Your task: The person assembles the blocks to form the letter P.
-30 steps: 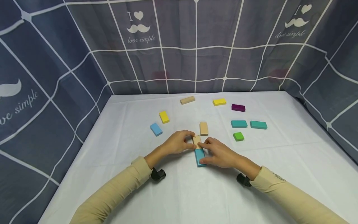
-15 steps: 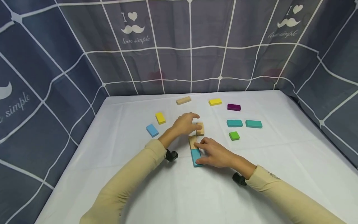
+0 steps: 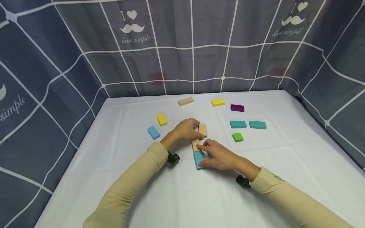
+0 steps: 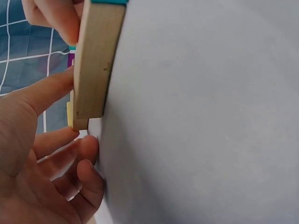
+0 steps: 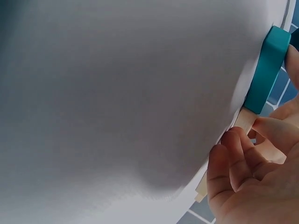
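Observation:
In the head view my left hand point(image 3: 186, 129) pinches a plain wooden block point(image 3: 202, 129) lying lengthwise, thumb at its near end and index finger at its far end. Closer to me a second wooden block point(image 3: 195, 144) lies end to end with a teal block point(image 3: 198, 160). My right hand point(image 3: 218, 155) rests on this pair from the right, thumb on the teal block and index finger on the wooden one. The left wrist view shows the near wooden block point(image 4: 97, 65) large, partly covering the farther one. In the right wrist view the other right fingers point(image 5: 219, 175) curl down at the cloth.
A white cloth point(image 3: 182, 196) covers the table. Yellow point(image 3: 162, 120) and blue point(image 3: 154, 132) blocks lie left. Wooden point(image 3: 185, 101), yellow point(image 3: 218, 102) and purple point(image 3: 237, 108) blocks lie at the back. Two teal blocks point(image 3: 238, 124) and a green one point(image 3: 238, 137) lie right. A grey curtain point(image 3: 176, 63) surrounds the table.
My left hand has left the near wooden block, moved away from me and taken the farther wooden block between thumb and index finger. The right hand has stayed on the pair.

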The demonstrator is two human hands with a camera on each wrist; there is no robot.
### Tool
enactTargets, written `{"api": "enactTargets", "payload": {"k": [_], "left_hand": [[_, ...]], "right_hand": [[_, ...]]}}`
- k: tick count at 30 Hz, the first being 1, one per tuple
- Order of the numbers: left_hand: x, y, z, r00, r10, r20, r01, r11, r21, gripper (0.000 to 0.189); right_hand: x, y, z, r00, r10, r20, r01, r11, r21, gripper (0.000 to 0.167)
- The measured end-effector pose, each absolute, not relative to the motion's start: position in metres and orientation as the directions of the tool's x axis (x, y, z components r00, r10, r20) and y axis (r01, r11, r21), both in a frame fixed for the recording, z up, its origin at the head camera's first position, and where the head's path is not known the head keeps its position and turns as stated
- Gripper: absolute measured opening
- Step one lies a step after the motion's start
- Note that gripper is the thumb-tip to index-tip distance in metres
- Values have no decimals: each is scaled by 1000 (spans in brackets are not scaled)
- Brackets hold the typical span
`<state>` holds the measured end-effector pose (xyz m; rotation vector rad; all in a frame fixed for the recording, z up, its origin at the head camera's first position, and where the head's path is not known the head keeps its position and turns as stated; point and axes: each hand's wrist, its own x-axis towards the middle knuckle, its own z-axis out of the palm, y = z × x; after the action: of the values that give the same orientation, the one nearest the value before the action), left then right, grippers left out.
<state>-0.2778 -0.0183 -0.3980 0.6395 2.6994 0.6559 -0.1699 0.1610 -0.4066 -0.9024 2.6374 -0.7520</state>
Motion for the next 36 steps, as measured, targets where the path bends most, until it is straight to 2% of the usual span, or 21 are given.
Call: {"api": "enactTargets", "payload": {"k": [12, 19, 36], "left_hand": [[-286, -42, -400, -882, 447, -146, 323, 802, 502, 70], [-286, -59, -402, -867, 474, -151, 330, 775, 540, 71], [-279, -59, -405, -872, 463, -159, 308, 771, 558, 59]], "right_hand": [[-169, 159, -405, -780, -620, -77, -488, 681, -546, 72], [-170, 159, -404, -786, -613, -83, -483, 692, -537, 72], [-170, 160, -406, -779, -624, -69, -498, 681, -536, 73]]}}
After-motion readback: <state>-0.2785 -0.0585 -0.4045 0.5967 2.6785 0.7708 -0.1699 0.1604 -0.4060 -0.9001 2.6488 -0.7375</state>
